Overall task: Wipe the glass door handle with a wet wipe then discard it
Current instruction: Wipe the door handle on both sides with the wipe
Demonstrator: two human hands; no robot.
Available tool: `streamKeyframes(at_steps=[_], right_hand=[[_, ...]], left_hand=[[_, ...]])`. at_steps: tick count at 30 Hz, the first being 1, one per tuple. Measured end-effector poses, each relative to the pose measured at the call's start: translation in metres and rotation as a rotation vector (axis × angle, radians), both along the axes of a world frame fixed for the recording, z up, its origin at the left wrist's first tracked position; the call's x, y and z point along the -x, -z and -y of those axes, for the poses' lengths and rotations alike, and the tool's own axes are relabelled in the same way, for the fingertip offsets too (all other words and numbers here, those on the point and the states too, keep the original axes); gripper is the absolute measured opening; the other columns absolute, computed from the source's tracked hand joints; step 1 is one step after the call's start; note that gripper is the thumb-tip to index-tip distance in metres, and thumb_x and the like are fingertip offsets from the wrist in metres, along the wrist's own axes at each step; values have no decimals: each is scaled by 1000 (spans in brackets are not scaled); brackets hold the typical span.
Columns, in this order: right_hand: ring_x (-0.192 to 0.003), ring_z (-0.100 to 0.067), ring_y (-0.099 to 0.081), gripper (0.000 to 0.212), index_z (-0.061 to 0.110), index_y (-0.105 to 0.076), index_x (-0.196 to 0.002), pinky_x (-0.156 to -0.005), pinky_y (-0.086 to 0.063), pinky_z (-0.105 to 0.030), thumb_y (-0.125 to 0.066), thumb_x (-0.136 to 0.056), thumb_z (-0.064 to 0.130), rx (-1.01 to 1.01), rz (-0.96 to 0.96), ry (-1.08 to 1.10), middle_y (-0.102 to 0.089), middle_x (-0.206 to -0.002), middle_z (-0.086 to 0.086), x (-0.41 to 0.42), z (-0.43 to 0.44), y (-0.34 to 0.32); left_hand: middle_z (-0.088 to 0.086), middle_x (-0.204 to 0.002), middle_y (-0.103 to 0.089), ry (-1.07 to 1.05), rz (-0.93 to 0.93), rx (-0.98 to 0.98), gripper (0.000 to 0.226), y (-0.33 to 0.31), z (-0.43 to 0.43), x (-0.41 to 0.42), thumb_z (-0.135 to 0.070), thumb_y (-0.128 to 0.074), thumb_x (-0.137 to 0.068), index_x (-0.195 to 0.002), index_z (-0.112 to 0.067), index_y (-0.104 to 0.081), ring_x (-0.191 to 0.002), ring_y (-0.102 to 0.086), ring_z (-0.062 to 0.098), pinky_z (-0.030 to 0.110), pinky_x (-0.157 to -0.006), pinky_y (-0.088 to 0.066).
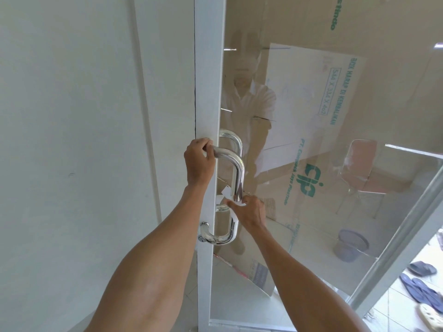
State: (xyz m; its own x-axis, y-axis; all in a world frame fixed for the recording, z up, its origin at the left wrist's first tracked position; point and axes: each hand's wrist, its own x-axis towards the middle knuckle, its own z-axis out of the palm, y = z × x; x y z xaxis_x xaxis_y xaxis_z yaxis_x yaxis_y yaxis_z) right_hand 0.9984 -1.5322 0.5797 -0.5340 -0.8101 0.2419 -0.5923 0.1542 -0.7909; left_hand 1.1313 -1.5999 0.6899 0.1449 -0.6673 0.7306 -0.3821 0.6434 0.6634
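A polished chrome D-shaped handle (237, 168) is mounted on the white-framed glass door (207, 92). My left hand (200, 161) grips the handle's upper horizontal bar, close to the frame. My right hand (250, 212) holds a white wet wipe (236, 203) wrapped around the lower part of the vertical bar. Pieces of the wipe stick out above and below my fingers. The handle's bottom curve (215, 238) shows below my right hand.
A white wall (84, 116) fills the left. Through the glass stand cardboard sheets with green print (309, 178), a chair (359, 168) and a blue wastebasket (350, 245). Several sandals (422, 283) lie on the tiled floor at the lower right.
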Motion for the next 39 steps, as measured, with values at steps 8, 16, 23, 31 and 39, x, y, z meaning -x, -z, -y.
streamKeyframes(at_steps=[8,16,23,31,39], right_hand=[[-75,-20,-68,45,12,-69,-109,-71,-57,-36,-51,-78,40,65,91,-216,-71,-85,-4,13,-7,3],[-65,5,-62,27,16,-68,-107,-56,-51,-9,-66,-81,14,82,67,-190,-66,-77,11,22,-9,4],[-66,6,-60,27,15,-71,-106,-52,-40,1,-67,-80,14,92,38,-182,-65,-76,9,22,-10,5],[-66,7,-59,26,15,-71,-103,-50,-39,1,-66,-78,13,74,19,-173,-64,-74,9,24,-9,5],[-64,6,-60,25,16,-72,-102,-51,-41,0,-66,-77,13,66,-3,-180,-66,-74,9,26,-9,-3]], left_hand=[[11,-109,-66,-99,-118,38,26,18,-9,6,-6,-49,-96,-114,-5,-68,-101,-63,22,35,-91,-54],[14,-116,-63,-172,-76,-95,37,50,-22,8,4,-47,-90,-125,-4,-60,-107,-61,26,36,-92,-53],[8,-107,-68,180,179,-564,35,82,-26,13,10,-48,-83,-106,-6,-68,-94,-65,19,24,-78,-50],[5,-92,-74,279,135,-772,14,114,-36,27,-2,-67,-82,-90,-12,-72,-92,-68,20,29,-87,-54],[6,-104,-67,192,-24,-683,34,129,-60,34,5,-68,-72,-105,-6,-64,-95,-63,18,27,-82,-53]])
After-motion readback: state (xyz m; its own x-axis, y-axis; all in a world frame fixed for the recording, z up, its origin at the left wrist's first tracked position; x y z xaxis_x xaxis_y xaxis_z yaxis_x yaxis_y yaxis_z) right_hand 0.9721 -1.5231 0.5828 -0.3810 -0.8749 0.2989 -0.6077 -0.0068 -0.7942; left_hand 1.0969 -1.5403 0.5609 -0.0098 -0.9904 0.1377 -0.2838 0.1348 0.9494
